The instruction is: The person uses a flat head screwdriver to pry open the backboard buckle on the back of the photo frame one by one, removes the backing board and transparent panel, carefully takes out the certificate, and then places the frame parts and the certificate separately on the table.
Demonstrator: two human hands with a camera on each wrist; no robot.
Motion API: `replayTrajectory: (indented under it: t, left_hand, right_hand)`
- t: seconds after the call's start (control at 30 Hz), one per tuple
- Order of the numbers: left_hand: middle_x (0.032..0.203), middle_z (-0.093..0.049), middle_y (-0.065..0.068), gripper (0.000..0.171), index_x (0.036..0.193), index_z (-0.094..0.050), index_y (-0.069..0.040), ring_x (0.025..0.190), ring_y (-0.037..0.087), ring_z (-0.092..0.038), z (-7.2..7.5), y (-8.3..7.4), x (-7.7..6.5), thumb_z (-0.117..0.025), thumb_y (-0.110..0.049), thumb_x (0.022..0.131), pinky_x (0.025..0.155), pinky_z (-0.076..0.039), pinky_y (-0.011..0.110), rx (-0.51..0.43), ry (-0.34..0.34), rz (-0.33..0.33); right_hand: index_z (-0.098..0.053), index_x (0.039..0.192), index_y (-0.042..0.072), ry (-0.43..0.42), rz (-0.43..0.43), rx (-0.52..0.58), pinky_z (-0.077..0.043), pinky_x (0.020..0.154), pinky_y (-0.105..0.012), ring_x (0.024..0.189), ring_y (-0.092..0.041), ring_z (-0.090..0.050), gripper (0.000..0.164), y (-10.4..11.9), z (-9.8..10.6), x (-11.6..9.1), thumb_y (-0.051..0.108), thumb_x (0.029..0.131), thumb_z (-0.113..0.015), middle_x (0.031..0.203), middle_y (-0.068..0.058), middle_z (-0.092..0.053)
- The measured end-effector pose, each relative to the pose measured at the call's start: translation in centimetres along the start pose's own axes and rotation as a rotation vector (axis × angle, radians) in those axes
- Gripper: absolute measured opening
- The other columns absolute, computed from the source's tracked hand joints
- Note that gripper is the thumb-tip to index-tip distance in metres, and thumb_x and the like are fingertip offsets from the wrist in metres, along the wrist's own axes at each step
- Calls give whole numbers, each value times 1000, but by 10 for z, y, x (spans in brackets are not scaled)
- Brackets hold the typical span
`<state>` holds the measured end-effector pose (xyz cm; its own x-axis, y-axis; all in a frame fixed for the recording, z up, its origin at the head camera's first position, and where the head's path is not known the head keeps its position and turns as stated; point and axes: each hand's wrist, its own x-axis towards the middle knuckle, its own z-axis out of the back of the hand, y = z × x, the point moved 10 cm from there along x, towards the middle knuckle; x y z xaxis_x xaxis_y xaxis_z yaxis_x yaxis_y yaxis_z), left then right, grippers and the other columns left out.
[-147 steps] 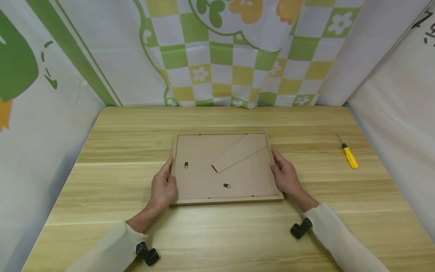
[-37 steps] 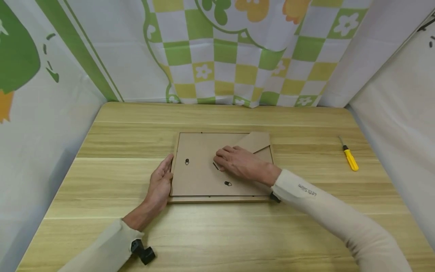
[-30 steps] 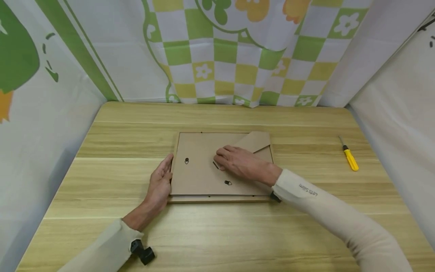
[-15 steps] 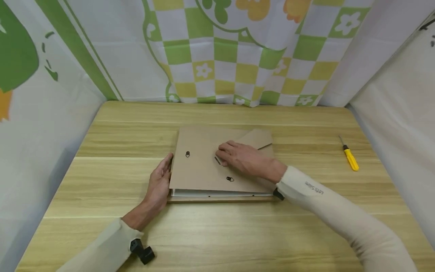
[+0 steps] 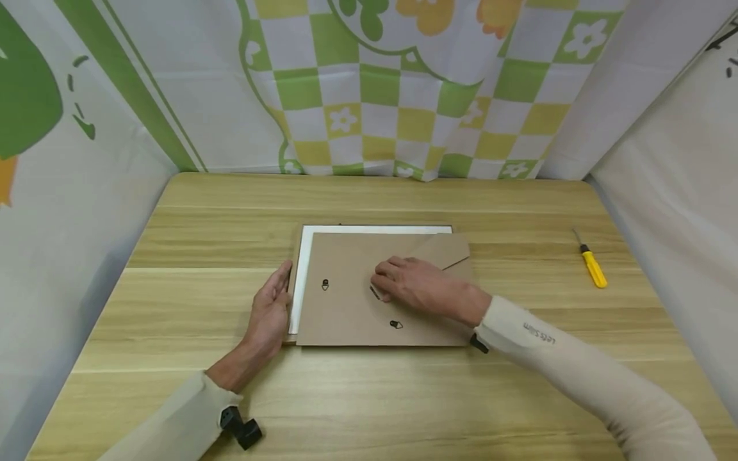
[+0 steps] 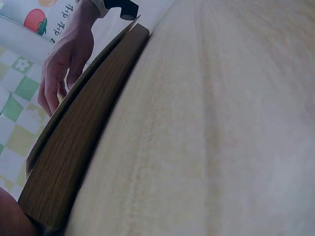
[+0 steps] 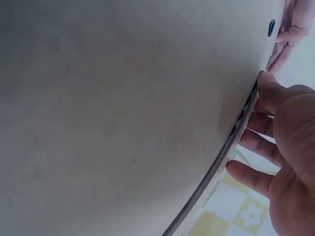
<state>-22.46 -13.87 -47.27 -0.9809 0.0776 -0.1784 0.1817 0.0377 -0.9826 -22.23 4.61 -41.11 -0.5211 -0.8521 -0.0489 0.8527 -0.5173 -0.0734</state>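
Observation:
A brown backing board (image 5: 346,314) with two small hanging rings and a stand leg (image 5: 444,248) lies shifted over a wooden picture frame (image 5: 293,301). White sheet (image 5: 298,291) shows in the frame along the left and top. My left hand (image 5: 268,314) holds the frame's left edge; part of its grip is hidden. My right hand (image 5: 423,285) pinches the free end of the stand leg between thumb and fingers, as the right wrist view shows with the right hand (image 7: 290,132). The frame's wooden side (image 6: 74,142) fills the near left of the left wrist view.
A yellow-handled screwdriver (image 5: 592,266) lies on the wooden table (image 5: 173,307) at the right. Behind the table hangs a green-and-yellow checked cloth (image 5: 380,89), with white cloth walls at both sides.
My right hand moved from the frame's right edge to the stand leg. The backing board has come up out of the frame and shifted right and toward me, uncovering the white sheet.

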Motion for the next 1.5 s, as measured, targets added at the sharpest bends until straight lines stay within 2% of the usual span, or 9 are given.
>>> replayTrajectory:
  t: [0.13,0.27,0.53,0.63,0.77,0.87,1.0,1.2,1.5]
  left_hand:
    - [157,-8,2,57,149,-11,-9,144,13,-7,0,1,-1,-20,7,95,118,-8,33,1,-5,7]
    - [157,-8,2,57,149,-11,-9,144,13,-8,1,1,-1,-20,7,94,118,-8,33,6,-10,13]
    - [157,-9,1,58,149,-11,-10,144,13,-8,1,1,0,-22,7,94,118,-8,32,19,-13,5]
    - [156,-9,1,58,149,-12,-10,144,12,-8,1,2,0,-22,7,94,118,-9,32,19,-16,7]
    - [156,-9,1,58,149,-12,-10,144,13,-8,1,2,0,-22,8,94,118,-9,32,9,-16,6]
    - [157,-9,1,58,148,-12,-9,144,13,-8,1,2,0,-22,8,94,118,-8,32,-1,-16,4]
    - [157,-9,1,58,148,-12,-8,144,13,-7,1,1,0,-22,8,93,118,-7,32,-8,-16,-4]
    - [156,-10,0,58,148,-13,-9,144,12,-8,0,2,0,-22,7,94,118,-8,32,-1,-17,7]
    - [156,-11,0,59,148,-15,-12,144,14,-9,3,4,2,-32,5,94,118,-11,32,2,-40,50]
  right_hand:
    - [-53,120,13,14,-23,50,-49,92,-33,112,-17,-51,32,-2,-1,0,33,96,-46,122,-2,-54]
    - [-52,127,13,25,-81,170,-46,95,-36,117,-19,-49,42,-13,-3,0,38,92,-52,128,-4,-51]
    - [-30,144,7,142,-318,367,-25,113,-45,138,-31,-28,83,-69,-15,-14,56,83,-57,149,-14,-29]
    - [-26,145,7,193,-388,381,-24,113,-46,139,-32,-25,91,-91,-21,-22,61,79,-58,151,-16,-24]
    - [-29,144,6,233,-445,411,-31,108,-48,132,-33,-33,95,-112,-23,-28,60,74,-65,145,-19,-31]
    - [-34,140,4,244,-465,462,-36,103,-46,122,-31,-41,91,-123,-24,-28,54,72,-70,135,-20,-40]
    - [-42,133,3,232,-481,613,-39,96,-42,109,-26,-45,80,-134,-29,-29,42,72,-76,120,-14,-48]
    - [-58,109,8,227,-465,776,-38,72,-30,83,-18,-45,48,-142,-30,-38,36,73,-76,90,-5,-52]
    - [-61,88,9,194,-471,960,-42,61,-28,66,-13,-47,26,-146,-21,-65,32,80,-70,78,-1,-54]
